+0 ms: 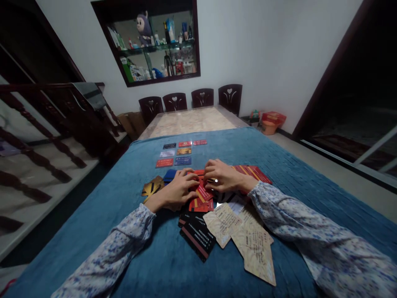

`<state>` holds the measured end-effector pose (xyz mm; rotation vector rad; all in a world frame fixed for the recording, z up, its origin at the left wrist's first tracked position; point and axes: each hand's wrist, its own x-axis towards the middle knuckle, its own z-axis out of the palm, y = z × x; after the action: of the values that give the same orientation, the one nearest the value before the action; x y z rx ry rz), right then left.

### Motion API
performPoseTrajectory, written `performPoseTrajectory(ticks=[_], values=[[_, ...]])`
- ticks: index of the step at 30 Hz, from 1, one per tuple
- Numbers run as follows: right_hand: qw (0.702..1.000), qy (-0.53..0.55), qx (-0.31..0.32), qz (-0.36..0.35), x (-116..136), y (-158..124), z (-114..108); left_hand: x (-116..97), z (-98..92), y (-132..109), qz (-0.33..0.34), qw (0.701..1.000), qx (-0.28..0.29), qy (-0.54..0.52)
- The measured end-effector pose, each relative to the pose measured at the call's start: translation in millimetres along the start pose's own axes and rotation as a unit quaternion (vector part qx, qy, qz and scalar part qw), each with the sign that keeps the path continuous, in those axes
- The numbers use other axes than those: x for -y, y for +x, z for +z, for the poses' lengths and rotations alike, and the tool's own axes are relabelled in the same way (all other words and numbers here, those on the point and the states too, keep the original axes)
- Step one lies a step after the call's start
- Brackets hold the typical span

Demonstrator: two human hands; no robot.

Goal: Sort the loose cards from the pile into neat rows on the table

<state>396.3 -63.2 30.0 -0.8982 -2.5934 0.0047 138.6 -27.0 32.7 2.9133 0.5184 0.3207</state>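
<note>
Over a pile of red cards (203, 192) on the blue cloth, both my hands are bent inward. My left hand (182, 188) has its curled fingers and thumb against the left side of the pile. On the opposite side, my right hand (218, 176) curls its fingers around the cards' upper right part; its fingertips are partly hidden. Gold cards (153, 187) and a blue card (169, 175) lie left of my left hand. More red cards (256, 174) stick out beyond my right wrist. Nearer me are black cards (198, 236) and beige cards with writing (254, 248), overlapping loosely.
Farther off, several cards lie in short rows, among them an orange card (184, 151) and a dark blue card (183, 161). The blue cloth (130, 231) covers the near table; a marble-patterned tabletop (192, 120) continues behind it. Dark chairs (230, 98) stand along the wall.
</note>
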Motion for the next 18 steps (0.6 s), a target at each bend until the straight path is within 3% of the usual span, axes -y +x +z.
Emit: performPoseTrajectory(ticks=[8, 18], values=[[0.997, -0.041, 0.069, 0.02, 17.9, 2.0, -7.3, -7.3, 7.8, 3.1, -0.008, 0.999, -0.001, 0.039], [0.991, -0.071, 0.102, 0.04, 24.9, 4.9, -8.9, -1.0, -2.4, -5.9, 0.01, 0.999, 0.009, 0.044]])
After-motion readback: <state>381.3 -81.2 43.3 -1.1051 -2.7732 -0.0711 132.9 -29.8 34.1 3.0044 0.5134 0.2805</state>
